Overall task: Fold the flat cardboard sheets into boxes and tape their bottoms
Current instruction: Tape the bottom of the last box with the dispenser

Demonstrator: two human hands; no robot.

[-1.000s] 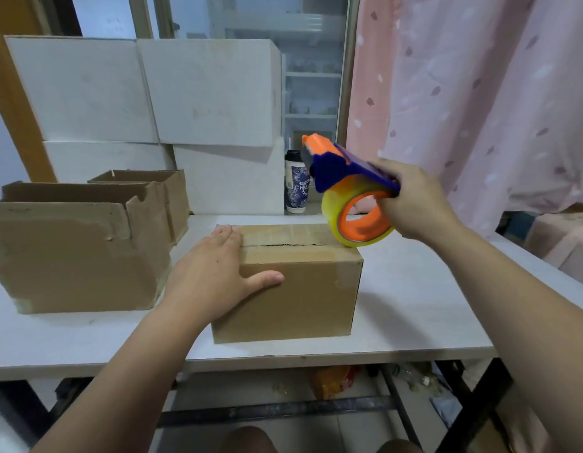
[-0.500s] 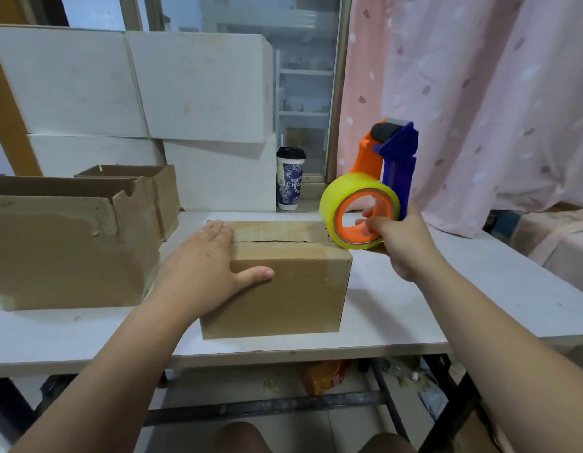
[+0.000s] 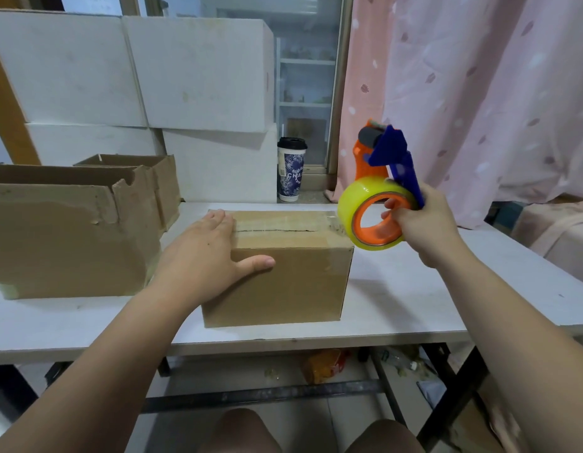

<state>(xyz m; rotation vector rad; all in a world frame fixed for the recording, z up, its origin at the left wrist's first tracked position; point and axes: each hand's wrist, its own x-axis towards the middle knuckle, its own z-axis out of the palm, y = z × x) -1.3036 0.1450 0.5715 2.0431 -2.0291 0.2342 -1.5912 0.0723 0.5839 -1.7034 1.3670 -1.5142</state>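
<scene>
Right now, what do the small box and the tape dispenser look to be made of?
Small box: brown cardboard, matte, ragged edge at the top seam, under a glossy clear tape strip. Tape dispenser: probably hard plastic, smooth orange and blue moulded parts; its dark roller may be rubber. Tape roll: glossy, translucent yellowish film.

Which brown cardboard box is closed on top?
The box under the left hand: its flaps are taped shut; the large box and the small box behind it stand open.
</scene>
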